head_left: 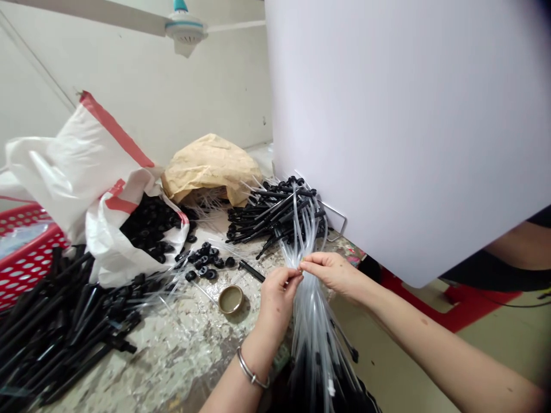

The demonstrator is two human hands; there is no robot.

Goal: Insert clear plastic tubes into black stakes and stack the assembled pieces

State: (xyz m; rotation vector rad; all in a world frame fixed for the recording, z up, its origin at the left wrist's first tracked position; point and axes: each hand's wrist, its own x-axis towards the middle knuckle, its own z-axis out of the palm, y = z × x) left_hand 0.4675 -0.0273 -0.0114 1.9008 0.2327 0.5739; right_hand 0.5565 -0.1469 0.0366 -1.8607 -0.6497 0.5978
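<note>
A bundle of clear thin tubes (316, 312) with black plastic ends runs over the table's edge and down onto my lap side. Both hands meet at its narrow part. My left hand (279, 295) is closed in a pinch against the bundle's left side, thumb and forefinger together. From the right, my right hand (336, 272) also pinches, its fingertips nearly touching the left ones. Whatever small thing sits between the fingertips is too small to make out. Beyond the hands, the bundle's black rod-like ends (275, 209) rest on the table.
A tape roll (231, 300) and loose black caps (204, 261) lie left of my hands on the worn table (181, 344). Black rods (55, 327), a white sack (116, 241) of black parts, a red basket (30, 258) and brown paper (210, 163) stand farther off. A white panel (404, 132) blocks the right.
</note>
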